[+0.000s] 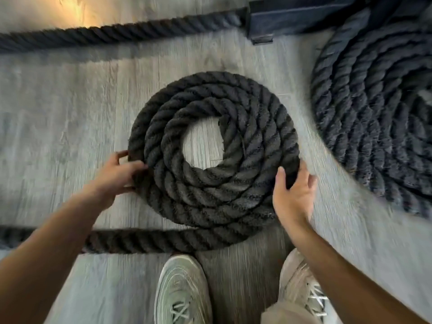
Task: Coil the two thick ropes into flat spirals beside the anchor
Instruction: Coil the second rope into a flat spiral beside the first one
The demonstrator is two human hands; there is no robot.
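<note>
One coil (383,118) done by the anchor (292,17); second coil (214,150) partly wound, long tail (131,240) left. Left hand (117,176) grips its rim; right hand (293,195) spread against it.

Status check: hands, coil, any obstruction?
Left hand gripping centre coil rim; right hand open at its edge. Tail uncoiled. Second coil flat beside anchor. Nothing in the way.

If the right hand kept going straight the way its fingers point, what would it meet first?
The right hand points up the frame; its fingertips already seem to touch the outer turn of the small coil, so that rope comes first, though blur hides contact.
</note>
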